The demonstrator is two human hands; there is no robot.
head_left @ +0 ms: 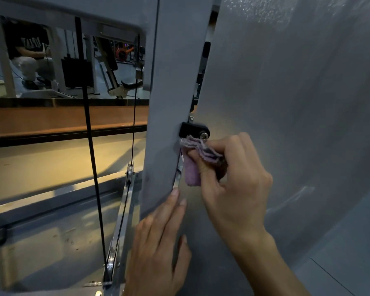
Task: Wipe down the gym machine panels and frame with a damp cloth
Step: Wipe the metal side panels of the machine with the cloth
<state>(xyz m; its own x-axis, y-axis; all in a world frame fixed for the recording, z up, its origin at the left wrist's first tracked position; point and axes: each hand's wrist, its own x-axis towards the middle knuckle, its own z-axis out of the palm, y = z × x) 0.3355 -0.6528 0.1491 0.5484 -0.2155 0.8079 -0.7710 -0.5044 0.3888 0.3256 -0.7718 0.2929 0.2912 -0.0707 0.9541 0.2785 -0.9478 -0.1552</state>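
Observation:
A grey upright frame post point(169, 86) of the gym machine runs down the middle of the head view, with a wide grey panel point(297, 103) to its right. My right hand point(233, 180) grips a bunched purple cloth point(193, 165) and presses it into the seam between post and panel, just under a black bracket with a silver bolt point(193, 130). Lower down, my left hand point(158, 246) rests with straight fingers on the post's edge, fingertips touching the seam.
Black cables point(92, 157) and a chrome pulley arm point(124, 210) hang in the opening left of the post. Through that opening show a wooden ledge point(62, 122), other machines and a seated person point(30, 54). Grey floor point(350, 263) lies at lower right.

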